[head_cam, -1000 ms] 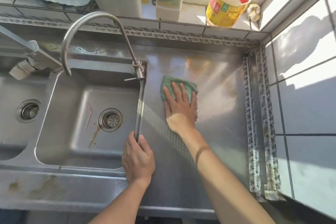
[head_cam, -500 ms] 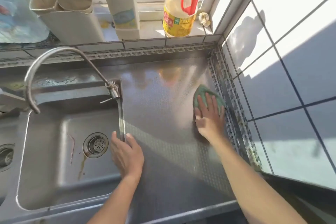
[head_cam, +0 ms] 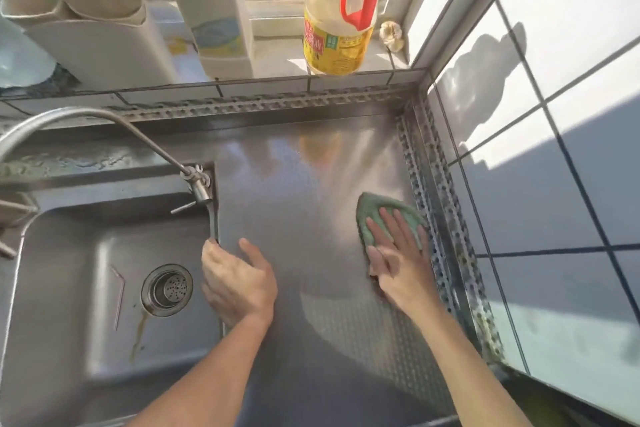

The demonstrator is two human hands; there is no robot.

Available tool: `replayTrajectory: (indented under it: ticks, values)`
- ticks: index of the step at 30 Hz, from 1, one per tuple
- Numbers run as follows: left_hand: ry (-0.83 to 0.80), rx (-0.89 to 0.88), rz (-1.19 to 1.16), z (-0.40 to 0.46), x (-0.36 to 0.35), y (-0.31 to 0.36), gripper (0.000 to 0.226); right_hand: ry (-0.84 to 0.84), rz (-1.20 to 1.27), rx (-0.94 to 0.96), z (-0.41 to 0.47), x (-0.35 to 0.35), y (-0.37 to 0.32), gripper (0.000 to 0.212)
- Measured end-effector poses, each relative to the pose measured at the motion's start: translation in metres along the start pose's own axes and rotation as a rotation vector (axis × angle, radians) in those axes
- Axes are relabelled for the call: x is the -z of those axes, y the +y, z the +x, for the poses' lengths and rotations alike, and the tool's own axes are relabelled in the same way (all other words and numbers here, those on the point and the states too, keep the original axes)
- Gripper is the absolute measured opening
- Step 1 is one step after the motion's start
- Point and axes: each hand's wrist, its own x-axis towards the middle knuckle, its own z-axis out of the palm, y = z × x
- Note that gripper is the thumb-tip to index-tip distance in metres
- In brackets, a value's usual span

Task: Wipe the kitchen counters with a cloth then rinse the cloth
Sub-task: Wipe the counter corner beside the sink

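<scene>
Head view, sweeping left to right: at the far left I've got the sink basin point(head_cam: 69, 288) with its round drain strainer point(head_cam: 167, 289), and the curved faucet point(head_cam: 104, 121) arching over from the basin's back right corner. My left hand point(head_cam: 239, 282) sits on the basin's right rim where it meets the steel counter point(head_cam: 294, 184), fingers curled down over that edge and thumb out on the counter surface, gripping the rim and nothing else. Up on the window ledge behind stand a white carton point(head_cam: 214, 10) and a yellow-labelled oil bottle point(head_cam: 337, 17) with a red handle, with a garlic bulb point(head_cam: 391, 35) just beside it in the ledge's right corner. Moving on, my right hand point(head_cam: 398, 253) lies flat with fingers spread, pressing the green cloth point(head_cam: 377, 210) down onto the counter close to its right edge, right against the perforated trim point(head_cam: 446, 236) below the tiled wall point(head_cam: 554, 184).
</scene>
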Motion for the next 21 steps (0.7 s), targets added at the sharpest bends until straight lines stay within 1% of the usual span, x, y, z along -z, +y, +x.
replayTrajectory:
  ticks: [2,5,6,7,9,11,14,16,18,20,21]
  values:
    - [0.0,-0.011,0.006,0.0,0.0,-0.001,0.056,0.06,-0.027,-0.093,0.042,0.009,-0.007,0.059]
    - [-0.007,0.008,0.023,0.002,-0.001,0.0,0.056,0.188,-0.011,-0.254,0.104,0.013,-0.04,0.056]
    - [-0.007,0.007,0.03,0.003,-0.001,0.0,0.056,0.209,-0.008,-0.276,0.118,0.012,-0.055,0.055]
    - [-0.002,0.001,0.035,0.002,-0.002,0.0,0.056,0.219,-0.003,-0.258,0.125,0.008,-0.071,0.054]
    - [0.002,0.003,0.036,0.003,-0.003,0.0,0.055,0.216,0.012,-0.123,0.119,-0.003,-0.101,0.052]
    - [0.0,0.01,0.036,0.003,-0.003,0.0,0.055,0.162,-0.012,0.069,0.091,-0.016,-0.115,0.05]
    - [-0.005,0.015,0.038,0.004,-0.003,0.0,0.054,0.032,-0.081,0.34,0.035,-0.025,-0.094,0.048]
    - [-0.013,0.016,0.034,0.004,-0.003,0.0,0.054,-0.038,-0.123,0.421,0.021,-0.012,-0.061,0.047]
    - [-0.01,0.011,0.03,0.004,-0.004,-0.001,0.054,-0.062,-0.134,0.363,0.032,0.007,-0.031,0.05]
    - [-0.01,0.014,0.022,0.004,-0.005,-0.002,0.054,-0.033,-0.086,0.199,0.065,0.025,-0.012,0.054]
    - [-0.009,0.012,0.019,0.004,-0.005,-0.003,0.054,0.017,-0.047,0.101,0.086,0.031,-0.011,0.054]
